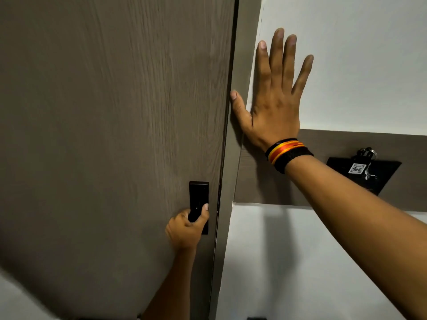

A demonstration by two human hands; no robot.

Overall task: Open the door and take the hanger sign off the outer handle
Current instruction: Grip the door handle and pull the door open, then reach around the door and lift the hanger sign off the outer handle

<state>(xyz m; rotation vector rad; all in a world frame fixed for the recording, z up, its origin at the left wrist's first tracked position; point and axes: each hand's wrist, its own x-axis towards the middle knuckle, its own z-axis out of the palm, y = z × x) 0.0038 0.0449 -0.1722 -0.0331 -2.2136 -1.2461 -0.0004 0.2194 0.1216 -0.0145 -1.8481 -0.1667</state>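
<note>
A grey-brown wood-grain door fills the left of the view and sits flush in its frame. A black handle plate is mounted near the door's right edge. My left hand is closed around the black handle below the plate. My right hand lies flat with fingers spread on the white wall beside the frame, thumb touching the frame. Its wrist wears black, red and yellow bands. The hanger sign and the outer handle are hidden behind the door.
A grey-brown band runs across the white wall at wrist height. On it sits a black card-holder panel with a key ring and a small white tag.
</note>
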